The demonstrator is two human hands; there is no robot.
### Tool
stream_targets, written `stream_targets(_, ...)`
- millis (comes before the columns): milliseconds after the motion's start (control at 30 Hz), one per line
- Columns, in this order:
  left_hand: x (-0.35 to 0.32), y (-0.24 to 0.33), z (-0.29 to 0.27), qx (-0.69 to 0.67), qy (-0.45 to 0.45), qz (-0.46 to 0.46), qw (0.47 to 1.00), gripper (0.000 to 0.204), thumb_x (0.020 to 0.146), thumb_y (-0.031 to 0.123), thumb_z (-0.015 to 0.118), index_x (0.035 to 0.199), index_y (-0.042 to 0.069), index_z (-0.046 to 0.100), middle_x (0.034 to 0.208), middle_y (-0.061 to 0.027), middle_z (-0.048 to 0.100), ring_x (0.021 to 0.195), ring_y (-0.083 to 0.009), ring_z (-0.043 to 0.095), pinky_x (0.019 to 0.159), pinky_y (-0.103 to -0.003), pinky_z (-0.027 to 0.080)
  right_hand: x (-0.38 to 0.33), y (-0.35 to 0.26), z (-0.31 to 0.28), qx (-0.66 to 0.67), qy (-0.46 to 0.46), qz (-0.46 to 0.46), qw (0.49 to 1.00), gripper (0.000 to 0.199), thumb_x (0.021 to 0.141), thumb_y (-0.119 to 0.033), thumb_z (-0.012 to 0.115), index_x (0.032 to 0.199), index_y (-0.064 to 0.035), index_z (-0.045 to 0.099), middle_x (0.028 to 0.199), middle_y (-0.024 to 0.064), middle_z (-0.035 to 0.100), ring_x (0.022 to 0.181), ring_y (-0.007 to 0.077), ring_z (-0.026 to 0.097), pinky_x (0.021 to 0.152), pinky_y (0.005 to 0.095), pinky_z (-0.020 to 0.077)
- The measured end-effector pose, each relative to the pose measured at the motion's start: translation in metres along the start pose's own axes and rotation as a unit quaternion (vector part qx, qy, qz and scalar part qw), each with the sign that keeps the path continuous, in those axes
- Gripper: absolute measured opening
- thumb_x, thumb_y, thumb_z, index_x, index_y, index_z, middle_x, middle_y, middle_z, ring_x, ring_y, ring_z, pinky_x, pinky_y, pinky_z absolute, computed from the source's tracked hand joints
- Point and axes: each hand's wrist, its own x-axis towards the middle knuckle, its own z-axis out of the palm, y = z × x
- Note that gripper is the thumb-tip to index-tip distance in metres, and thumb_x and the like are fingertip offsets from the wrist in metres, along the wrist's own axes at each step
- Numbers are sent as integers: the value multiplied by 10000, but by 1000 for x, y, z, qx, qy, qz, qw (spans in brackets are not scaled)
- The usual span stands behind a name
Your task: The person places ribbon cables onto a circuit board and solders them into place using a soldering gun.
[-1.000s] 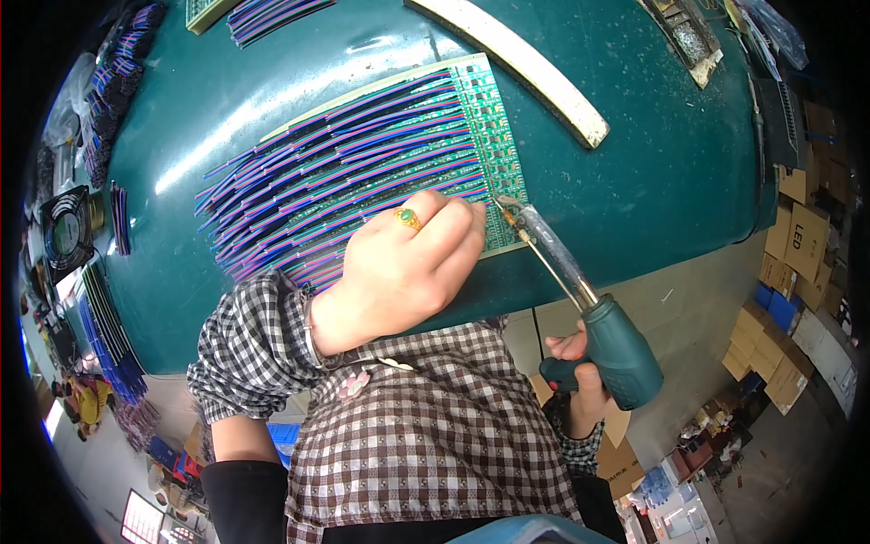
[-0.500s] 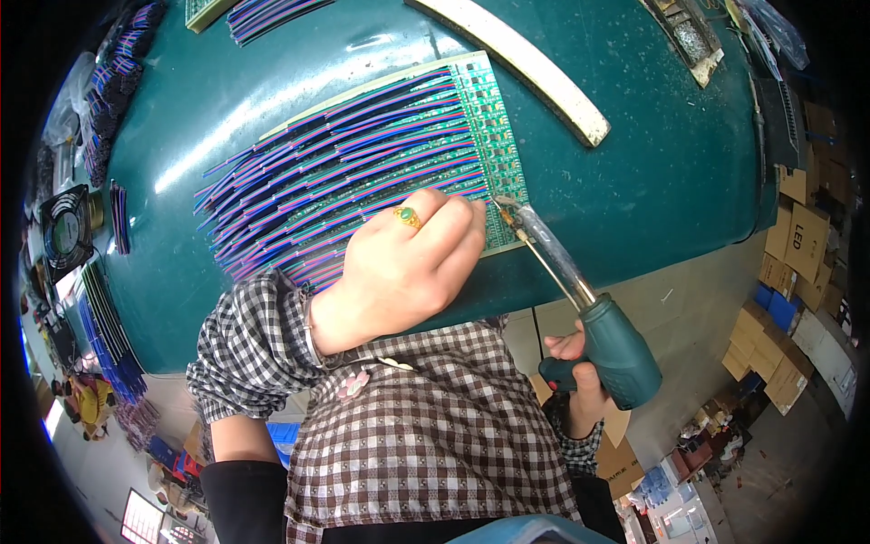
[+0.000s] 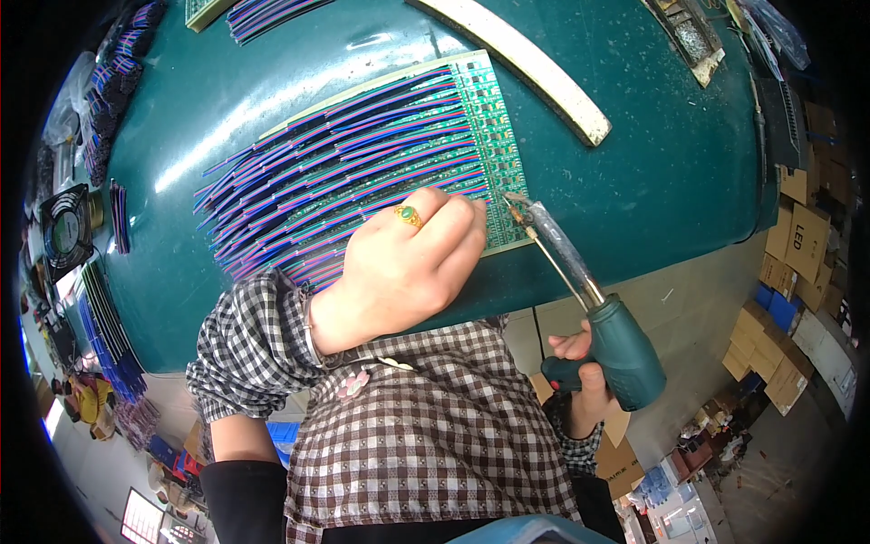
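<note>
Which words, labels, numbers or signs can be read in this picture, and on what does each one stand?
Brown cardboard box at the right: large dark lettering, legible, but its wording is not copied here.
Another cardboard box, lower right: dark lettering, partly cut off; also not copied.
Green circuit board panel: any markings are too small to read.
Dark green soldering tool: no lettering clear enough to read.

Past the left hand [image 3: 399, 267] are striped ribbon wires [image 3: 399, 131] — blue, pink, green, black — and a green circuit board [image 3: 481, 102]. Below it, a brown-and-white checked apron [image 3: 426, 426]. The right hand's [image 3: 594, 392] soldering gun [image 3: 627, 354] is dark green.
</note>
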Motion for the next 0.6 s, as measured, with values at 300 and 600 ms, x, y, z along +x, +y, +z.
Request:
stream_targets(300, 0, 0, 0, -1, 3, -1, 1000, 307, 655, 132, 592, 938, 21, 639, 862, -26, 523, 747, -141, 532, 529, -229, 452, 0, -2, -1, -25, -1, -12, 1000, 605, 904, -320, 638, 1238, 153, 463, 915, 162, 602, 824, 265, 627, 791, 447, 572)
stream_targets(600, 1, 1, 0, 3, -1, 4, 1000, 327, 644, 133, 592, 944, 12, 641, 875, -35, 535, 740, -145, 533, 533, -229, 450, -1, 2, -2, 15, -8, -7, 1000, 600, 897, -308, 655, 1228, 152, 457, 870, 135, 580, 794, 245, 603, 789, 457, 562)
